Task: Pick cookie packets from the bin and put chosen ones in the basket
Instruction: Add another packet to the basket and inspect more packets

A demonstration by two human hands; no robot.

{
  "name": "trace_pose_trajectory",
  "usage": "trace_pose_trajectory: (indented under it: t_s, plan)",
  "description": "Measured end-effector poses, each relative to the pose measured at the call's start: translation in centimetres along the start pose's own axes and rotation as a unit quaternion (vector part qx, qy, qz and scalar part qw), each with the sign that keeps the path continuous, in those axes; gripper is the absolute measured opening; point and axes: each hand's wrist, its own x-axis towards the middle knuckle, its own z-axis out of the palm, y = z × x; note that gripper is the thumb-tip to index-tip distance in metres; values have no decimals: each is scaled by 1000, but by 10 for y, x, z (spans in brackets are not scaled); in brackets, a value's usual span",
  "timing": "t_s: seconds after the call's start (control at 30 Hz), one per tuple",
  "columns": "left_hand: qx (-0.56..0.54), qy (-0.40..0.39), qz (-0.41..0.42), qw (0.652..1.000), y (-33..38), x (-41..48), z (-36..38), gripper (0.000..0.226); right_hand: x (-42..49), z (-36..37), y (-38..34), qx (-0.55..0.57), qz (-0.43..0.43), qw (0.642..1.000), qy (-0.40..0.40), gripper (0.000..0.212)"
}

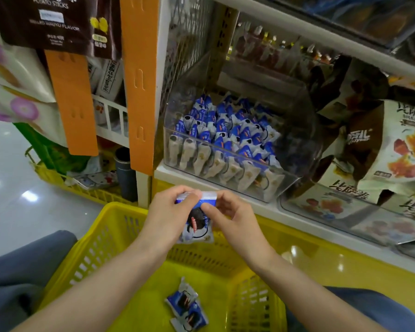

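- We saw the left hand [169,215] and the right hand [234,220] meet above the far edge of a yellow basket [94,236], both on one cookie packet [197,225].
- The packet hung upright between the hands, its blue top at the fingers and its pale lower end pointing down towards the basket.
- The left hand's thumb and curled fingers pinched the top left of the packet; the other fingertips lay behind the wrapper, where we could not tell how they sat.
- The right hand's thumb pressed on the front of the packet near the top, with its fingers bent round the upper right corner.
- Two more packets [185,305] of the same blue kind lay touching each other on the basket floor, near its middle.
- The clear bin [304,144] stood on the shelf just behind the hands, packed with many blue and white packets [225,125], a row of them standing against its front wall.
- Beside the bin, to the right, lay large pale snack bags [404,149] printed with red fruit.
- Two orange strips [139,82] hung to the left of the bin, and a dark bag of potato sticks [55,22] hung above them.
- Lower left, a second yellow basket [82,188] sat on the shiny floor [17,212], with a dark cylinder [126,173] next to it.
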Motion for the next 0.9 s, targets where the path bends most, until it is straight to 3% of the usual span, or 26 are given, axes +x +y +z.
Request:
trace_pose_trajectory:
  t_s: [0.13, 0.27, 0.43, 0.57, 0.63, 0.77, 0.9]
  plan:
    - [-4, -19, 5, 1000, 3, -1, 8, 9, -1, -9, 2, 17, 35, 999, 36, 3]
    - [45, -36, 20, 998, 1, 0, 11, 15, -2, -16, 4, 54, 83, 994, 36, 13]
    - [70, -44, 22, 996, -6, -2, 11, 18, -1, -17, 5, -76, -11, 996, 46, 12]
    - [17, -41, -30, 999, -7, -3, 11, 18, -2, -19, 5, -227, -132, 963, 57, 3]
    - [-7, -43, -40, 998, -6, -5, 12, 18, -2, -18, 4, -248, -154, 954, 64, 4]
    - [-20, -74, -55, 995, -6, -9, 13, 7, 2, -21, 0, -118, -82, 983, 117, 9]
    - [-9, -69, -61, 996, -5, -8, 10, 29, 8, -31, -4, 21, 44, 987, 151, 11]
